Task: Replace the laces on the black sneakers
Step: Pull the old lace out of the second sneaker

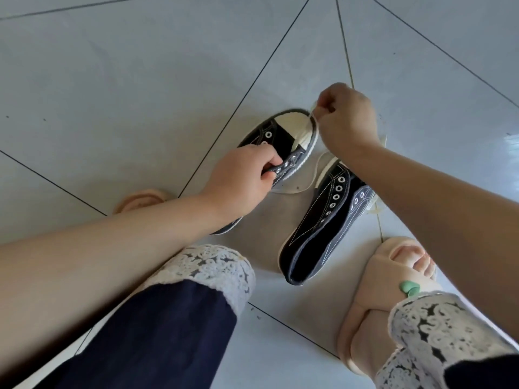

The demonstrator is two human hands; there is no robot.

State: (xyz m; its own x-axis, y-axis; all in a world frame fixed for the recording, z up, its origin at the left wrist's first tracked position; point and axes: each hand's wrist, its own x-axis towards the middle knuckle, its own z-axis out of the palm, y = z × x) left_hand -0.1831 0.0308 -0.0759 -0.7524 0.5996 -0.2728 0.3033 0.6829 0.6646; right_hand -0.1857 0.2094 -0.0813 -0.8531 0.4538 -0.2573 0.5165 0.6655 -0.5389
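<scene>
Two black canvas sneakers with white soles and metal eyelets lie on the tiled floor. My left hand (241,178) grips the eyelet flap of the left sneaker (280,136), whose cream toe cap points away. My right hand (346,119) pinches a cream lace (303,130) above that toe cap; the lace runs down towards the eyelets. The right sneaker (323,217) lies beside it with bare eyelets, its opening towards me. A loose stretch of cream lace (311,181) curls on the floor between the two shoes.
My feet in beige slippers flank the shoes, the left slipper (140,199) mostly hidden behind my forearm, the right slipper (390,279) near the bottom right. Dark trousers with white lace cuffs (213,265) fill the foreground. More cream lace (373,207) lies right of the right sneaker.
</scene>
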